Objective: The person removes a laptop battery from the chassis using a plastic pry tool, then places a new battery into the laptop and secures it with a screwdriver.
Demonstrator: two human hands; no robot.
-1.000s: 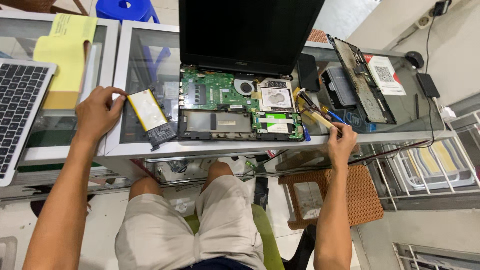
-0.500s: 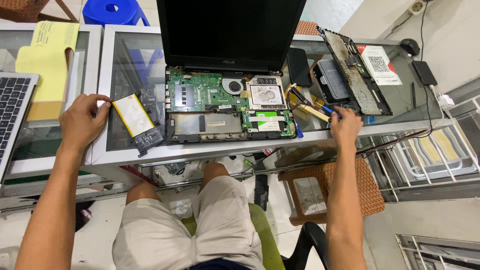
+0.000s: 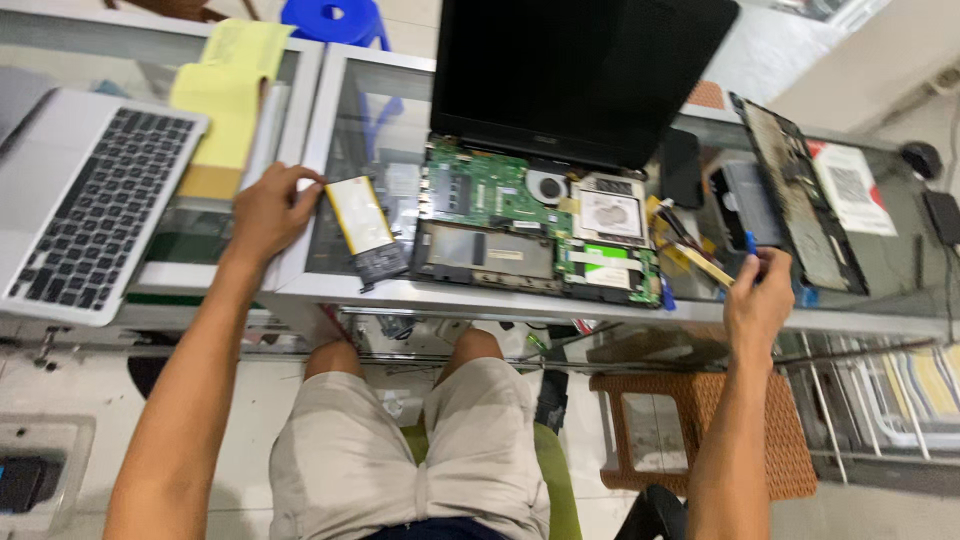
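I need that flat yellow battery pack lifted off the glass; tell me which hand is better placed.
Probably left: the left hand already touches the battery pack, while the right hand is among tools opposite.

Green circuit board (image 3: 490, 195), black screen (image 3: 570, 75), yellow paper (image 3: 225, 85), blue stool (image 3: 335, 20), silver laptop (image 3: 85, 210).

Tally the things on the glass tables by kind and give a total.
Laptops: 2, an opened one and a silver one
Battery packs: 1 by the left hand
Yellow pads: 1
Removed covers: 1
Mice: 1
Total: 6
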